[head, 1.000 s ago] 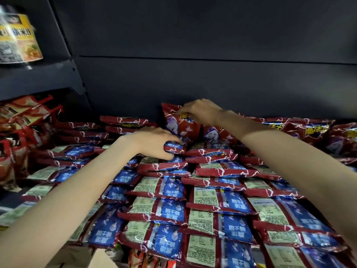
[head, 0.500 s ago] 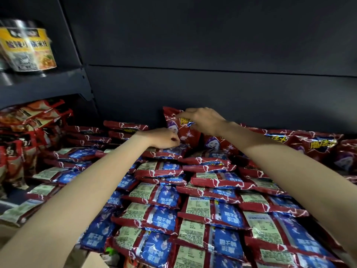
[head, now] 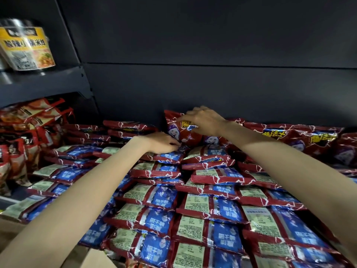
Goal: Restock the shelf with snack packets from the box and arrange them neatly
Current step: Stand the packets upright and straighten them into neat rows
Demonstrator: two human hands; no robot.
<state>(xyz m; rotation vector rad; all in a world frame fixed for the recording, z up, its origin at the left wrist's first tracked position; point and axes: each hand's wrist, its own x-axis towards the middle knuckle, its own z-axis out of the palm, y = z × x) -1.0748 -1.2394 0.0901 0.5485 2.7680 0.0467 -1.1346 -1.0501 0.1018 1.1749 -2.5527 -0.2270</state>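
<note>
Several red snack packets with blue and green backs [head: 208, 207] lie in overlapping rows across the shelf. One red packet [head: 177, 130] stands upright against the dark back wall. My right hand [head: 202, 120] grips its top edge, fingers curled over it. My left hand [head: 160, 142] is lower and to the left, its fingers on a flat packet [head: 170, 156] at the upright packet's foot; whether they pinch it is hidden. More upright red packets [head: 313, 140] line the back right.
A noodle cup [head: 27, 49] stands on the upper left shelf [head: 44, 84]. Orange-red packets [head: 23, 132] fill the left bay. A cardboard box edge [head: 92, 258] shows at the bottom. The dark back panel [head: 212, 84] rises behind the packets.
My left hand moved away from me, from a packet in the middle rows to the foot of the upright packet. My right hand stayed on the upright packet's top.
</note>
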